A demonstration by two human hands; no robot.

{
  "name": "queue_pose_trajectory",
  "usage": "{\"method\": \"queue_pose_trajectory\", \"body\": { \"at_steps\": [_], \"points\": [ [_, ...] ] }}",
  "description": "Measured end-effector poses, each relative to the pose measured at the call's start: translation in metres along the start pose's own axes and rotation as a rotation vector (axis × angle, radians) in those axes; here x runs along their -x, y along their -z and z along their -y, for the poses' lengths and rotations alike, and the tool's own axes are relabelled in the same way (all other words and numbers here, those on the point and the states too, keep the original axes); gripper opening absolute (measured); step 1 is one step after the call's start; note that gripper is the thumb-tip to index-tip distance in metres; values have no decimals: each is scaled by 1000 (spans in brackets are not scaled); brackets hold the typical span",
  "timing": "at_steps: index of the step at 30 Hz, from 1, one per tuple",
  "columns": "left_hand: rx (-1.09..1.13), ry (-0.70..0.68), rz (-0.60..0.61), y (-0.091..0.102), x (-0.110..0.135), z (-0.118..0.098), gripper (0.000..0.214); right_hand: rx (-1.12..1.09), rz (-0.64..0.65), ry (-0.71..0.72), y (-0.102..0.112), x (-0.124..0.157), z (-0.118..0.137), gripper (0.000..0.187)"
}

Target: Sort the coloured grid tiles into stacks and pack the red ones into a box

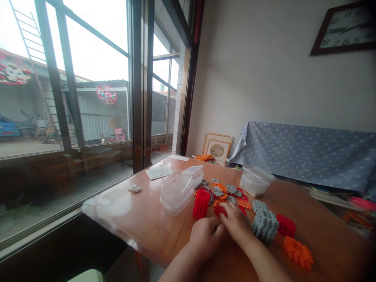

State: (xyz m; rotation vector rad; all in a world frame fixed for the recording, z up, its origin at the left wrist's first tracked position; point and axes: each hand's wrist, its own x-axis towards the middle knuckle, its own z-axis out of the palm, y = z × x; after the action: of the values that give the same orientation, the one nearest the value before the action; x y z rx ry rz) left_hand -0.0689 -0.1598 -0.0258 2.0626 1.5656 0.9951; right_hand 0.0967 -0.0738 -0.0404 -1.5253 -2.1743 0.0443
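Observation:
My left hand (204,237) and my right hand (236,223) lie close together on a brown table (141,213), fingers curled. They touch a red plastic grid piece (220,210) at the near edge of a scatter of red, orange and grey interlocking pieces (225,192). Whether either hand grips the piece I cannot make out. A stack of red pieces (201,203) stands just left of my hands. A grey stack (265,223) sits right of my right hand, with a red stack (286,225) and an orange stack (298,252) beyond it.
Clear plastic containers (178,190) lie left of the pile, another clear box (255,181) behind it. A paper sheet (159,172) and a small object (134,188) lie near the window side. A dotted grey cloth (308,154) covers furniture at the right; framed pictures (217,148) lean on the wall.

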Motion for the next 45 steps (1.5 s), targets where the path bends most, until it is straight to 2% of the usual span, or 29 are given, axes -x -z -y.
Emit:
{"method": "queue_pose_trajectory", "body": {
  "at_steps": [2, 4, 7, 10, 13, 14, 16, 19, 21, 23, 28, 35, 45],
  "points": [
    [15, -15, -9, 0, 0, -1, 32, 27, -39, -8, 2, 1, 1, 43],
    [31, -18, -10, 0, 0, -1, 32, 51, -22, -22, 4, 3, 1, 46],
    [38, 1, -5, -1, -1, -1, 32, 54, 27, -27, 6, 4, 1, 38],
    [20, 20, -3, -1, -2, 0, 33, 42, 20, -45, 7, 3, -1, 25],
    [18, 27, -11, -1, -4, 1, 33, 9, -34, -90, 9, 1, -3, 27],
    [25, 30, -15, -1, -4, 1, 33, -70, -68, -99, 10, 0, -3, 29],
    [56, 36, -22, -2, -5, 2, 29, -376, -120, -99, 11, -1, -2, 35],
    [149, 57, -32, -3, -6, 5, 21, -885, -70, -111, 12, -1, 1, 45],
    [242, 54, -46, -5, -8, 7, 18, -1041, 0, -145, 15, 0, 5, 49],
    [348, 42, -71, -7, -9, 8, 20, -1104, 52, -173, 20, 3, 8, 50],
    [590, 130, -84, -10, -11, 9, 32, -1185, 149, -209, 35, 8, 17, 54],
    [829, 205, 23, -8, -9, 3, 42, -1153, 229, -166, 47, 11, 23, 53],
    [928, 236, -15, -2, -9, 2, 47, -980, 178, -4, 55, 13, 9, 62]
  ]
}}
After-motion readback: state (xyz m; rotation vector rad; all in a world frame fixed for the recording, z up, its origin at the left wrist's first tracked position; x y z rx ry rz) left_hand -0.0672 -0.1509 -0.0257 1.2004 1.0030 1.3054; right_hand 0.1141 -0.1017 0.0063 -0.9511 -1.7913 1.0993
